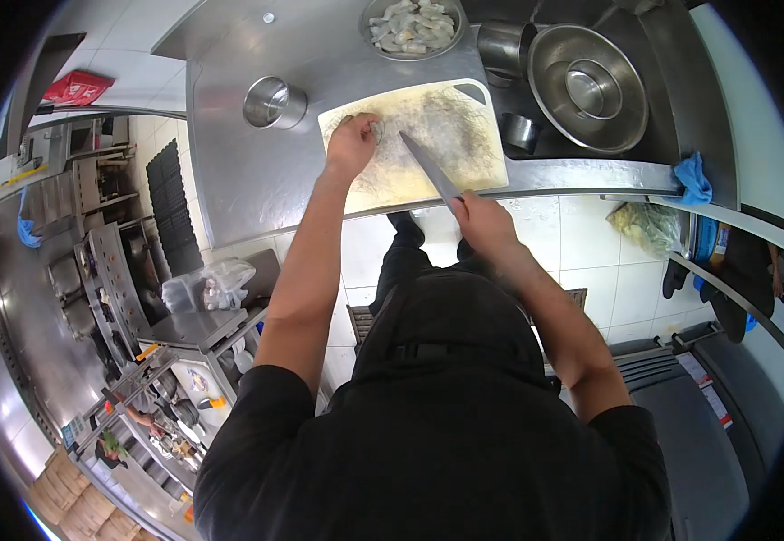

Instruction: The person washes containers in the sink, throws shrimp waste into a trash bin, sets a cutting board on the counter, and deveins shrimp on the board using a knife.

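While the right hand [488, 225] grips a knife [430, 166], left hand [353, 146] pinching a small pale piece [375, 132], cutting board [450, 122] beneath.

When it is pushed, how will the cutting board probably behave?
The cutting board probably stays stiff, as it lies as one flat slab. It would likely slide rather than tip, being broad and low on a smooth metal table. Its near side lies close to the table's edge, so pulling might make it overhang.
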Available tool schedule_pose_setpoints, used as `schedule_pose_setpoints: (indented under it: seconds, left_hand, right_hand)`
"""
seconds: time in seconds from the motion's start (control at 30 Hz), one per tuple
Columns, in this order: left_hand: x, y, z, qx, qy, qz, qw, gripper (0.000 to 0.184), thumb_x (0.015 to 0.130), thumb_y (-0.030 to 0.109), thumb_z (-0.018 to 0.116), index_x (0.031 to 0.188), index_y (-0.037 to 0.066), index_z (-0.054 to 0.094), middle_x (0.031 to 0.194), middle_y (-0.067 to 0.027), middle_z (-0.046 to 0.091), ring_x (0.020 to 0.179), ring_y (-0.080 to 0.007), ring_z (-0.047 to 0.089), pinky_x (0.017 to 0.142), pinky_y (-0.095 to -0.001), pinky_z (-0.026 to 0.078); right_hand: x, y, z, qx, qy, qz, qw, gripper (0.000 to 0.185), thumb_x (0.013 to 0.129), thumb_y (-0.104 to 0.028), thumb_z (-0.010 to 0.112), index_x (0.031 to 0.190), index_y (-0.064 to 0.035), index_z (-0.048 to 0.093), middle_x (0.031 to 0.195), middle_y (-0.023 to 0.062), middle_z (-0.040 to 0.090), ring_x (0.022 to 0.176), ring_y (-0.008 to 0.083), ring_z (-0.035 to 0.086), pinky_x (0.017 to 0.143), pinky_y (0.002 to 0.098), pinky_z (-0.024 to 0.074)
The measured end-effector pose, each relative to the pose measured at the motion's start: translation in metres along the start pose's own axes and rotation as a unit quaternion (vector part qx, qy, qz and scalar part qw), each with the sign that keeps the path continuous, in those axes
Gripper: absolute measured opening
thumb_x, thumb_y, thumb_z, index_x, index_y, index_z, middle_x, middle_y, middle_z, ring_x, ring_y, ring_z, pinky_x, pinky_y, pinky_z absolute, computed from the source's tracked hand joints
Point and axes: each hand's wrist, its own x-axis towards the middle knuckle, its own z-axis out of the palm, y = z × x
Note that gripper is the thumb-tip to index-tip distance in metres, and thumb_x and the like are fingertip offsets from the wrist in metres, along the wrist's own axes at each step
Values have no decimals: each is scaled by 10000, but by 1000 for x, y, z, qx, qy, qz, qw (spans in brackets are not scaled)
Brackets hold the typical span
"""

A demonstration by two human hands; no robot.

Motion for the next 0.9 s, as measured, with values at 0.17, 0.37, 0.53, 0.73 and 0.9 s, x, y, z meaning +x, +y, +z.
schedule_pose_setpoints:
  seconds: [0.17, 0.37, 0.53, 0.73, 0.9]
  left_hand:
    - [4, 0, -6, 69, -12, 13, 997, 235, 888, 79, 666, 1119, 109, 698, 1010, -108, 685, 924, -279, 702, 839, -404, 574]
    - [5, 6, -12, 88, -11, 44, 995, 306, 888, 54, 645, 1183, 120, 694, 1168, -115, 656, 1019, -305, 690, 905, -410, 570]
    - [10, 6, -24, 139, -104, 144, 974, 381, 884, 41, 614, 1245, 140, 684, 1272, -101, 619, 1130, -311, 656, 986, -420, 545]
    - [14, 6, -33, 155, -138, 100, 973, 329, 865, 96, 650, 1192, 124, 669, 1241, -89, 635, 1130, -308, 660, 973, -431, 546]
    - [13, 16, -36, 165, -131, 32, 977, 298, 867, 147, 680, 1161, 121, 635, 1214, -86, 641, 1132, -313, 665, 969, -442, 547]
  right_hand:
    - [9, -7, -2, 14, -20, -24, 999, 399, 1064, -381, 486, 1057, -14, 642, 962, 238, 723, 933, 445, 693, 836, 573, 522]
    - [16, -27, 0, 20, -69, -2, 997, 389, 1063, -375, 473, 1081, -29, 649, 1017, 234, 722, 985, 439, 686, 871, 563, 514]
    - [14, -20, 4, 15, -67, -14, 998, 387, 1059, -375, 480, 1103, -34, 657, 1029, 229, 727, 985, 435, 690, 867, 564, 517]
    - [17, -14, 7, 5, -8, 20, 1000, 417, 1070, -397, 471, 1114, -21, 644, 962, 241, 727, 938, 446, 696, 841, 569, 524]
    - [14, -18, 3, 4, 40, 28, 999, 417, 1071, -404, 483, 1083, -15, 631, 916, 237, 724, 904, 439, 698, 810, 565, 530]
